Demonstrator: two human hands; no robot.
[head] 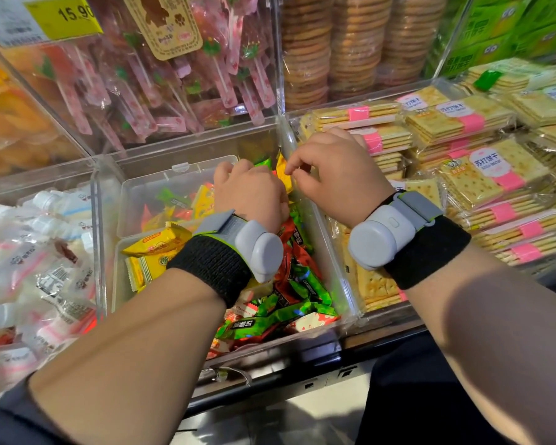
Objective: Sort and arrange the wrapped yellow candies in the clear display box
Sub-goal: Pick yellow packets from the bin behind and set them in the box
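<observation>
A clear display box [187,168] stands in the middle bin, partly filled with wrapped yellow candies [156,247] along its left side, mixed with orange ones. My left hand [249,194] reaches down into the far right part of the bin with its fingers curled and hidden; what they hold cannot be seen. My right hand [333,173] hovers just right of it and pinches a yellow wrapped candy [283,175] between thumb and forefinger near the bin's far wall. Green and red wrapped candies [289,293] fill the bin under my left wrist.
Soda cracker packs [482,175] with pink bands fill the bin on the right. White bottle-shaped sweets [45,252] lie in the left bin. Lollipops [180,91] and stacked round biscuits [353,46] sit behind clear panels above. A yellow price tag [65,16] hangs top left.
</observation>
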